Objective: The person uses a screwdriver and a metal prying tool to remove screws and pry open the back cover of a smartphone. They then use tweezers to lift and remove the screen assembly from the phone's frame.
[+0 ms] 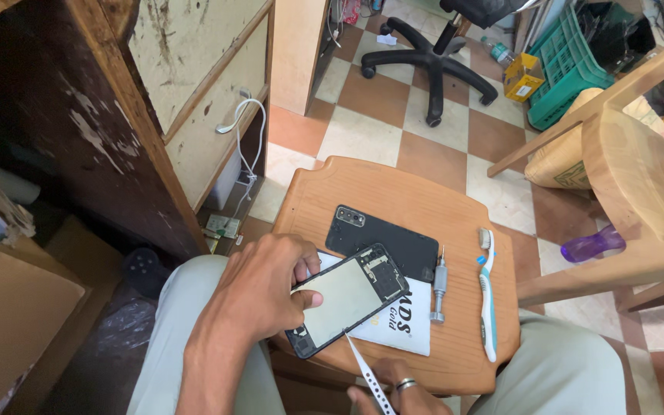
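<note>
On a small round-cornered wooden stool top between the person's knees lies an opened black smartphone body with its back removed, its pale battery facing up and a strip of circuit board along the far end. It sits tilted, partly over a white paper packet with dark lettering. The left hand presses down on the phone's near-left side, fingers curled around its edge and the thumb laid on the battery, gripping the phone body to steady it. The right hand, mostly cut off at the lower edge of the view and wearing a dark ring, is closed on a thin flat metal pry tool with a row of small holes; the tool's tip touches the phone's near edge.

Just beyond the phone lies a black rectangular back cover with a camera cutout, touching the paper packet. To the right, a small grey metal screwdriver stands parallel to a white and blue toothbrush, both resting on the stool. On the checkered tile floor, a purple plastic bottle lies beneath a light wooden chair, and a black swivel chair base stands farther off.
</note>
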